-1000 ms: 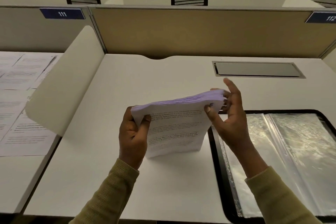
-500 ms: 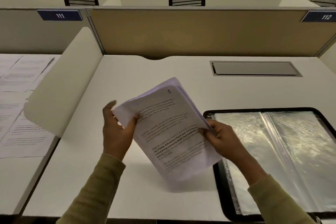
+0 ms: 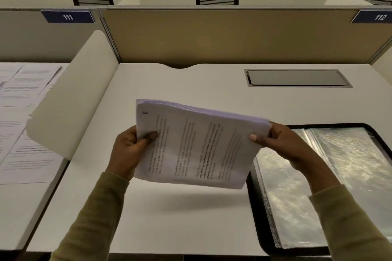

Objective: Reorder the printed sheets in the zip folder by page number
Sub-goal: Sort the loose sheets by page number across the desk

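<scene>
A stack of printed sheets (image 3: 197, 146) is held above the white desk, turned sideways so its text lines run up and down. The top sheet shows a page number at its upper left corner. My left hand (image 3: 131, 150) grips the stack's left edge, thumb on top. My right hand (image 3: 282, 142) grips the right edge, thumb on top and fingers behind. The open zip folder (image 3: 252, 195), black-rimmed with clear plastic sleeves, lies flat on the desk at the right, under my right forearm.
A curved white side divider (image 3: 70, 99) separates this desk from the left one, where several printed sheets (image 3: 23, 123) lie spread out. A tan back partition (image 3: 233, 36) closes the far edge. A grey cable hatch (image 3: 297, 78) sits at the far right of the desk (image 3: 169, 214).
The stack stood on its edge on the desk a second ago. It has since been lifted and rotated sideways, and my two hands now hold it by its two short ends.
</scene>
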